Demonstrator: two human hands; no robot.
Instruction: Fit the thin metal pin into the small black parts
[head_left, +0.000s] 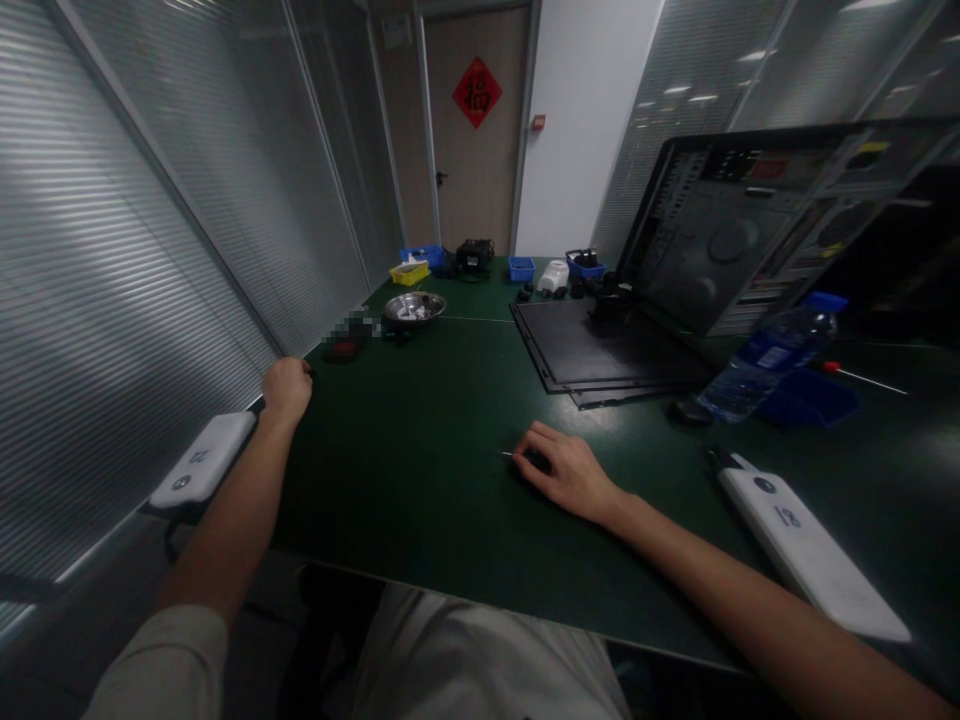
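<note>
My left hand [287, 388] is closed at the left edge of the green table [420, 430], with a small dark thing at its fingertips that I cannot make out. Near the middle of the table, my right hand [559, 465] pinches a thin, light-coloured piece [507, 454] between thumb and finger; its tip points left. Beyond my right hand lie flat black panels [607, 345]. A metal bowl [415, 308] with small pieces in it stands farther back, beyond my left hand.
An open computer case [735, 230] stands at the right, behind a water bottle [772, 360] and a blue tray [810, 398]. White devices [814, 550] lie by both arms. Blue bins [521, 268], a yellow tray [409, 273] and a black item [475, 256] are at the back.
</note>
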